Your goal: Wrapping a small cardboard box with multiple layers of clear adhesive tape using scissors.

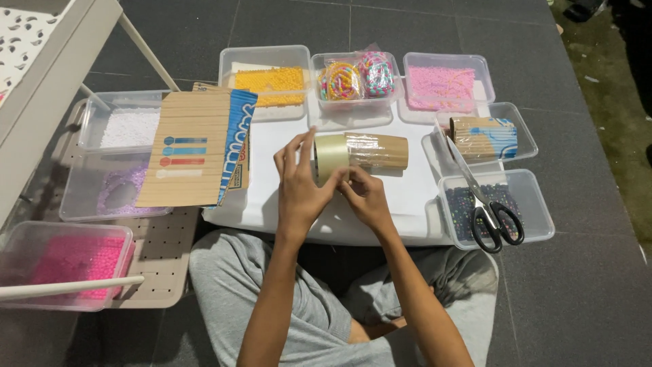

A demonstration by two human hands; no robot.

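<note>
The left hand is closed around a roll of clear tape, fingers curled over its near face and thumb side steadying it, while the right hand pinches at the roll's lower edge, fingertips pressed together as if on the tape's loose end. The roll sits against the end of a cardboard tube that lies on its side on the white sheet, partly wrapped in glossy tape already. To my eye the thing to do well here is keep the roll square to the tube and the strip taut, so it lays down without wrinkles or bubbles; a slack pull would likely let it fold on itself. Scissors rest across the tub of dark beads just to the right, within easy reach. Another taped tube lies in a tub beyond that. A flat corrugated card sits to the left, with tubs of yellow beads and pink beads farther back.
</note>
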